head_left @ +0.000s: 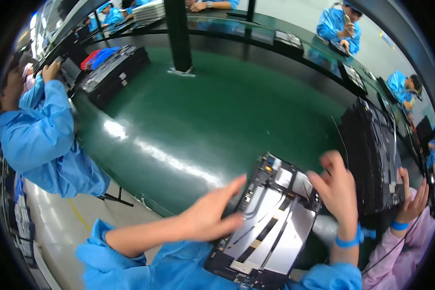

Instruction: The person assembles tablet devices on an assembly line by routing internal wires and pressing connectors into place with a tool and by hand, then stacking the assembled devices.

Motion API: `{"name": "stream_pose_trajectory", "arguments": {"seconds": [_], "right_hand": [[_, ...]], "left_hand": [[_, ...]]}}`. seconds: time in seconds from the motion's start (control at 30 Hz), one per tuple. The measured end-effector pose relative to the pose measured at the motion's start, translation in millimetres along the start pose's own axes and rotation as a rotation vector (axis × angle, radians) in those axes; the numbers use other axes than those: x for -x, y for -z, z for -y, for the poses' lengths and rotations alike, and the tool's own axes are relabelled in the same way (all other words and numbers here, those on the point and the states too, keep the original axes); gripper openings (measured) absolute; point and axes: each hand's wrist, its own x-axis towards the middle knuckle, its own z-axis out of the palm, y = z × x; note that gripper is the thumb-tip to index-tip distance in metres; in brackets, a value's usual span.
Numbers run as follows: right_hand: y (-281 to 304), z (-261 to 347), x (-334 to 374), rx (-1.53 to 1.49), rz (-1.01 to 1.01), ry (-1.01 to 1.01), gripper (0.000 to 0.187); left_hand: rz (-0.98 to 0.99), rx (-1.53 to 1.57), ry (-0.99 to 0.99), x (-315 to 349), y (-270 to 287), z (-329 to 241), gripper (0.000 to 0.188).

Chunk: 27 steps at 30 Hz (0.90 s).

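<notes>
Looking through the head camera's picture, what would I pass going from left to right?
Blue-sleeved co-worker, far black stack, dark post, left hand, opened device, right hand, near black stack, pink sleeve.

A dark post [178, 38] stands on the green table [217, 106].

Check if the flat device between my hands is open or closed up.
Open: the flat device shows its silver plates and dark strips uncovered.
</notes>
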Motion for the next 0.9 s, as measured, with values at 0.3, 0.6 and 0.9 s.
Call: {"name": "stream_pose_trajectory", "arguments": {"seconds": [0.3, 0.6, 0.9], "right_hand": [[-2.2, -4.6, 74.1, -0.012, 0.694, -0.209, 0.041], [-192.0, 87.9, -114.7, -0.185, 0.763, 0.116, 0.043], [-227.2, 130.4, -147.0, -0.227, 0.66, 0.063, 0.051]], "left_hand": [[-0.052, -0.548, -0.291, 91.5, -6.4, 12.3, 0.089], [-0.333, -0.561, -0.032, 60.1, 188.7, 114.8, 0.084], [-0.592, -0.454, 0.234, 51.7, 244.7, 157.0, 0.085]]}}
